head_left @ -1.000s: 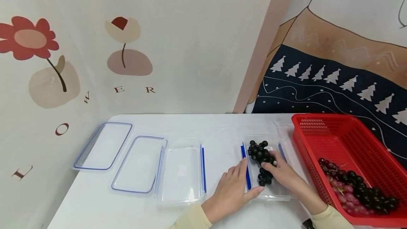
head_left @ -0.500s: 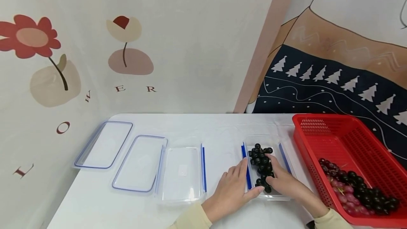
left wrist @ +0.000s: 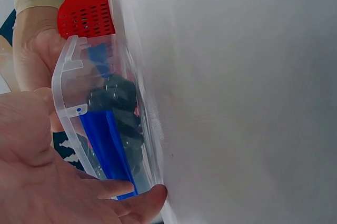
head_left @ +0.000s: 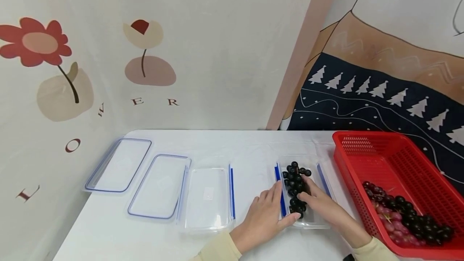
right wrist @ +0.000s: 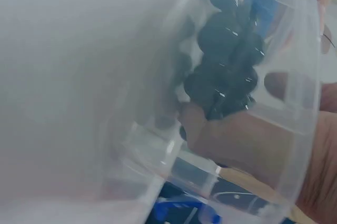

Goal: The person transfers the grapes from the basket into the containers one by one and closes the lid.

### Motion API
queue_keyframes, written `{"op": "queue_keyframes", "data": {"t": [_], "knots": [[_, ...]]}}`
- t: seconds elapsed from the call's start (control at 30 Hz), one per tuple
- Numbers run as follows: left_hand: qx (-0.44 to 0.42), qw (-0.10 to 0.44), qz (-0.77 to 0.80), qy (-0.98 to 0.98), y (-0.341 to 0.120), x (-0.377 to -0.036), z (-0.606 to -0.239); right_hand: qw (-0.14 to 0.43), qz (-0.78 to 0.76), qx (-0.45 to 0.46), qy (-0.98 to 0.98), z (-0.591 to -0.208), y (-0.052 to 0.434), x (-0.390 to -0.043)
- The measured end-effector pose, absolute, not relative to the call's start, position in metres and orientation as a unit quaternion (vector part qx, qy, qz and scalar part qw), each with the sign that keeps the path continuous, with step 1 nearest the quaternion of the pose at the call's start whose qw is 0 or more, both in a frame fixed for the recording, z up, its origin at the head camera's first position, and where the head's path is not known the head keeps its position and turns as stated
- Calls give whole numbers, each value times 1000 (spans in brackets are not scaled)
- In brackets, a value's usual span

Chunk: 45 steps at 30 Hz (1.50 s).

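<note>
A bunch of black grapes [head_left: 294,178] lies lengthwise in a clear plastic food container [head_left: 317,224] with blue side flaps. My right hand [head_left: 322,202] reaches in from the right, thumb on one side of the bunch and fingers on the other, holding it. In the right wrist view, part of that hand [right wrist: 247,140] shows through the clear wall, close against the grapes [right wrist: 221,71]. My left hand [head_left: 259,216] rests along the container's left side, fingers extended by the blue flap [left wrist: 108,148] and thumb at the near left corner.
To the left stands another clear container [head_left: 206,216]. Beside it lie two blue-edged clear lids, a nearer lid [head_left: 156,188] and a farther lid [head_left: 127,164]. At the right, a red perforated basket [head_left: 346,172] holds black grapes [head_left: 417,216] and reddish grapes [head_left: 396,226].
The grape bunch has straightened and shifted within the container under my right hand, which first moved slightly nearer, then back up. My left hand has stayed in place.
</note>
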State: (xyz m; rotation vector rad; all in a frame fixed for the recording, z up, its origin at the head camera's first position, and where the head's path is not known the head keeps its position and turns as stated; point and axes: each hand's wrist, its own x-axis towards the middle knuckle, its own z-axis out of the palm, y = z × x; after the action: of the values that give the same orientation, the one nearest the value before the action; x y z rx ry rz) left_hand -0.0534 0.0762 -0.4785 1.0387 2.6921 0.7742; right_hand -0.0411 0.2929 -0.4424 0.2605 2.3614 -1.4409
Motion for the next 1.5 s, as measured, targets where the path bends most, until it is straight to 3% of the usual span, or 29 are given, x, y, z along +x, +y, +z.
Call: {"op": "queue_keyframes", "data": {"t": [0.43,0.77,1.5], "knots": [[343,92,264,897,77,-53,-478,182,-546,142,806,-452,293,-55],[350,83,262,895,80,-53,-477,135,-611,165,763,-447,293,-63],[346,80,261,898,77,-54,-479,161,-684,141,697,-451,285,-68]]}}
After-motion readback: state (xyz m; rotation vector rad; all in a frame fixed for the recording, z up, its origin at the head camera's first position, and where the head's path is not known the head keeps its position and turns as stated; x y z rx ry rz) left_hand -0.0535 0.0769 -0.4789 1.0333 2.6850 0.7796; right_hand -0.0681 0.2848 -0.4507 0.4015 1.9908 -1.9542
